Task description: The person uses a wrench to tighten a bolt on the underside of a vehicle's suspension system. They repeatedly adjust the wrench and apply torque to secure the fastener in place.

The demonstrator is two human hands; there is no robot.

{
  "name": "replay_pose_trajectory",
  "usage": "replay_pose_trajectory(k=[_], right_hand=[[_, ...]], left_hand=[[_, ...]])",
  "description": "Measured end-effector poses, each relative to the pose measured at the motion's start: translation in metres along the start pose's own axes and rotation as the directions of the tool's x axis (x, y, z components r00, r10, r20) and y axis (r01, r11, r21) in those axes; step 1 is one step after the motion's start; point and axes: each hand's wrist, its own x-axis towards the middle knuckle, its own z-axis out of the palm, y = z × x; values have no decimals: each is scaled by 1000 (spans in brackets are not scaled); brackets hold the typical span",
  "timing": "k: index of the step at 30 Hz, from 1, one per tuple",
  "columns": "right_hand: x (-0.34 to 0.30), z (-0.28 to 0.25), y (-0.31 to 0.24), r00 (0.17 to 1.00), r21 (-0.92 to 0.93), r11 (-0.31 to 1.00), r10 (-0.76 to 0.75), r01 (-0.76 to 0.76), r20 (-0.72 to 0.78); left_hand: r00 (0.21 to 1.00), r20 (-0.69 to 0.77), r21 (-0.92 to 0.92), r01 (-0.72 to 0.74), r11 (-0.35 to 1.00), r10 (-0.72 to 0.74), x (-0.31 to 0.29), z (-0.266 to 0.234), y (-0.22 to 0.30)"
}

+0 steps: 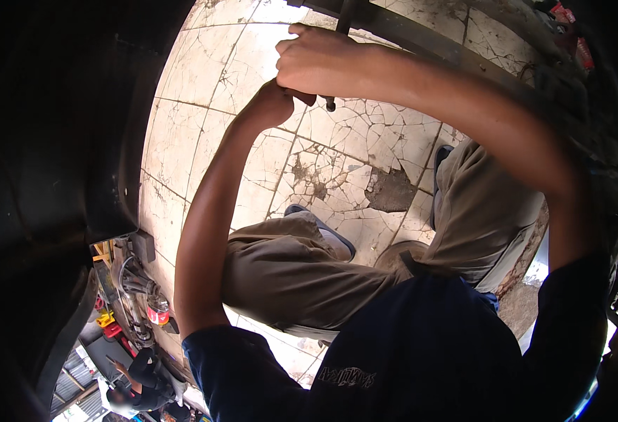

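My right hand (316,60) is closed in a curled grip near the top of the view, and what it holds is hidden inside it. Just below, my left hand (274,105) meets it; most of its fingers are behind the right hand. A dark metal rod (345,17) runs down beside the right hand and passes behind my right wrist. Its rounded lower end (331,105) shows beneath that wrist. Whether either hand touches the rod, I cannot tell.
Cracked white tiles (196,84) cover the floor, with a broken patch (391,190) between my feet. A large dark panel (34,155) fills the left side. A dark beam (421,35) crosses at top right. At lower left are a red-labelled bottle (158,311) and another person (143,380).
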Motion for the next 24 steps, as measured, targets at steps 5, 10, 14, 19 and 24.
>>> replay_pose_trajectory(k=[5, 10, 14, 19, 24], right_hand=[[12, 26, 2, 999, -82, 997, 9, -5, 49], [-2, 23, 9, 989, 85, 991, 90, -100, 114], [7, 17, 6, 995, -30, 999, 26, -23, 95], [5, 33, 5, 993, 19, 998, 55, -57, 101], [2, 5, 6, 997, 34, 999, 21, -24, 67]], left_hand=[[982, -117, 88, -138, 986, 148, -1, 9, -12], [997, 39, 46, -71, 996, 69, 7, 7, 0], [995, -5, 17, -95, 995, 95, 12, 18, -24], [997, 7, 64, -79, 995, 79, 17, 20, -22], [991, 21, 18, -136, 991, 135, 18, 18, -23]])
